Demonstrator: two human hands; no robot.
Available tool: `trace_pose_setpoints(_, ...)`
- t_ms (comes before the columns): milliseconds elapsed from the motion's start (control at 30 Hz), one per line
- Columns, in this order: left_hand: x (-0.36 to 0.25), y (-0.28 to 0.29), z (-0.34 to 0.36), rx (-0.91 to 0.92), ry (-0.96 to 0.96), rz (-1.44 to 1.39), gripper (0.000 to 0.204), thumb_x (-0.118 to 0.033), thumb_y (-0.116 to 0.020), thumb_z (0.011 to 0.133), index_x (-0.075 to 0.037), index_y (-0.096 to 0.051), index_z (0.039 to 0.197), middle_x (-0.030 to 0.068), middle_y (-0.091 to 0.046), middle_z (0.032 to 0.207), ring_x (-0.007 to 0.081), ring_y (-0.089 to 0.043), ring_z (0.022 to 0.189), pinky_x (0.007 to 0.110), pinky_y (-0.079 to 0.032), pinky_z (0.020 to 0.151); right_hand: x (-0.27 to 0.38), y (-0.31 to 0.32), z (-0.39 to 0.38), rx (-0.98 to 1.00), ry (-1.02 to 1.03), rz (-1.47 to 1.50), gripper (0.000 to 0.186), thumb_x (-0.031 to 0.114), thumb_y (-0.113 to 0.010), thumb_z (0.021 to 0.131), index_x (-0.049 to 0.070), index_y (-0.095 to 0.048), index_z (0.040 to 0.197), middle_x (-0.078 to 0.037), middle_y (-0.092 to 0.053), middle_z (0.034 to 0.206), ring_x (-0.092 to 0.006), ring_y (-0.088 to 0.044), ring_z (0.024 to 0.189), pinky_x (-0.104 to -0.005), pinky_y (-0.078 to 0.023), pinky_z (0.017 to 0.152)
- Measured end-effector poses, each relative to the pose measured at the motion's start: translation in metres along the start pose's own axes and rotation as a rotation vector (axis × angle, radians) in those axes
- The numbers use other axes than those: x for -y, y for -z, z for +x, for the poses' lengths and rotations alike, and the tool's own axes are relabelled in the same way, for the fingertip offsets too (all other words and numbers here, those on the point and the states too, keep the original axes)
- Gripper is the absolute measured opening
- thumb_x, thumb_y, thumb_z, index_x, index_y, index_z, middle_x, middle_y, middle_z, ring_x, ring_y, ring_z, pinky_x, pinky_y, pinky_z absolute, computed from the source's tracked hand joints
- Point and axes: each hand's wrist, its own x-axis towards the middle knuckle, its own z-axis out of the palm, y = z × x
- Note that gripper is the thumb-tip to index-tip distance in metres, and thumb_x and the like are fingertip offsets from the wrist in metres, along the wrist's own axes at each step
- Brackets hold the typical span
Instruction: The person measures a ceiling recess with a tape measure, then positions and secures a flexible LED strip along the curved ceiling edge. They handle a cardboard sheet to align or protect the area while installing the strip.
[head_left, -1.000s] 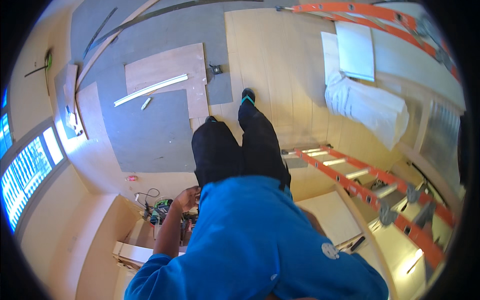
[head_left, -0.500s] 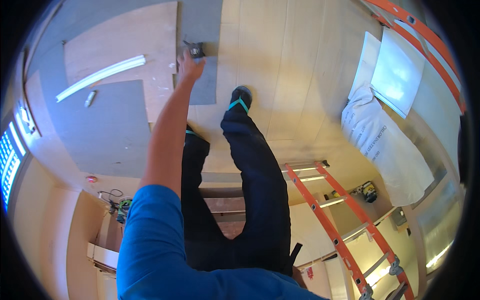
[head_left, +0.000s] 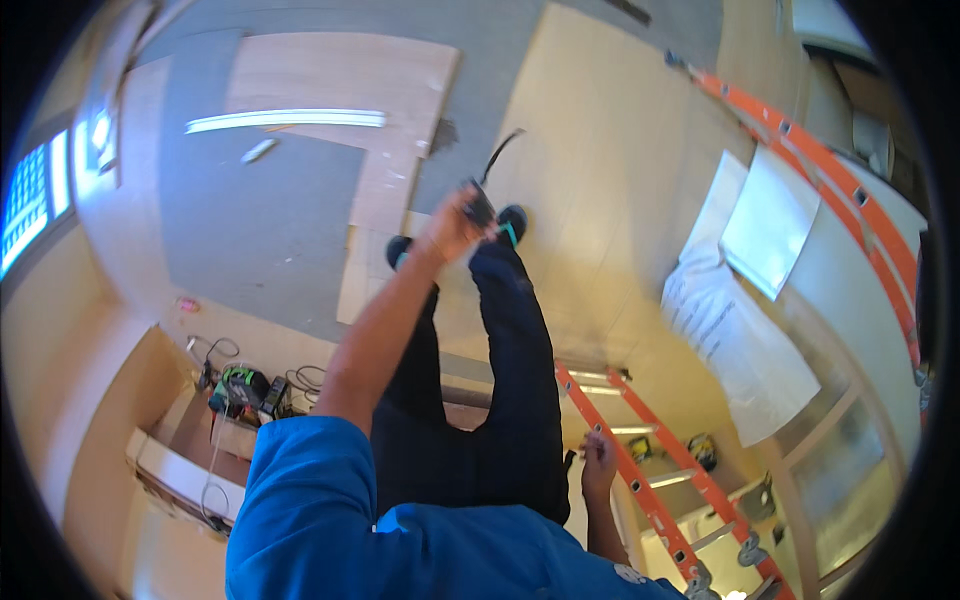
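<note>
My left hand (head_left: 452, 225) is closed on a small black tool (head_left: 479, 205) above my shoes (head_left: 512, 226), with a dark curved strip (head_left: 500, 150) rising beyond it. My right hand (head_left: 600, 456) is low at my right side beside an orange ladder (head_left: 635, 467); its fingers are curled, and what they hold, if anything, is too small to make out. Past the left hand lie plywood sheets (head_left: 330, 75) on grey flooring, a long white strip (head_left: 280, 121) and a small white tube (head_left: 258, 152).
A second orange ladder (head_left: 820, 175) stands at upper right, near white panels (head_left: 767, 220) and a large white sack (head_left: 735, 345). Power tools with cords (head_left: 245, 390) sit in a recess at lower left. Another yellow tool (head_left: 702, 450) is behind the nearer ladder. A window (head_left: 30, 205) is at far left.
My left hand reached down to the black tool on the floor and has lifted it toward me. My right hand has come into view beside the ladder. The view has shifted.
</note>
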Motion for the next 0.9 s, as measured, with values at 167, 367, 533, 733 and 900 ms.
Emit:
trace_pose_setpoints(167,0.048,-0.155,-0.221,0.006,-0.033,0.284,0.038,-0.029,-0.067,0.096,0.0,-0.054,0.116,0.0173,-0.069,0.091,0.0318,-0.072,0.077,0.04,-0.06,0.062,0.2,-0.017,-0.009,0.275,0.461,0.319,0.019,0.013,-0.059,0.103,0.0,-0.064,0.116,-0.006,-0.067,0.106,-0.0128,-0.064,0.09,-0.0272,-0.053,0.08)
trace_pose_setpoints(367,0.079,-0.244,-0.391,-0.267,-0.222,0.694,0.052,-0.047,-0.075,0.089,-0.006,-0.059,0.116,0.008,-0.064,0.089,0.0157,-0.064,0.064,0.028,-0.05,0.05,0.299,-0.02,-0.058,0.775,0.822,0.069,0.021,0.016,-0.063,0.103,-0.001,-0.067,0.116,-0.004,-0.067,0.105,-0.0119,-0.063,0.092,-0.0244,-0.051,0.081)
trace_pose_setpoints(533,0.087,-0.225,-0.467,-0.585,-0.642,1.189,0.053,-0.045,-0.079,0.083,-0.007,-0.061,0.115,0.0142,-0.066,0.096,0.0303,-0.067,0.088,0.043,-0.054,0.076,0.342,-0.049,-0.104,1.193,0.688,-0.201,0.021,0.019,-0.063,0.103,0.0,-0.067,0.109,-0.006,-0.068,0.095,-0.0114,-0.064,0.077,-0.0251,-0.054,0.071)
trace_pose_setpoints(733,0.098,-0.196,-0.57,-1.062,-0.873,1.123,0.052,-0.035,-0.083,0.076,-0.009,-0.062,0.116,0.0171,-0.065,0.107,0.0401,-0.062,0.101,0.048,-0.051,0.084,0.349,-0.15,-0.172,1.358,0.442,-0.44,0.024,0.028,-0.064,0.103,0.005,-0.062,0.099,-0.006,-0.067,0.087,-0.0163,-0.068,0.08,-0.0326,-0.06,0.076)
trace_pose_setpoints(900,0.091,-0.103,-0.643,-1.225,-1.27,1.035,0.05,-0.017,-0.081,0.076,-0.009,-0.059,0.12,0.0179,-0.059,0.115,0.0397,-0.058,0.102,0.047,-0.05,0.085,0.341,-0.252,-0.265,1.561,0.168,-0.41,0.018,0.026,-0.062,0.103,0.009,-0.06,0.098,-0.005,-0.066,0.086,-0.0174,-0.069,0.083,-0.0383,-0.062,0.083)
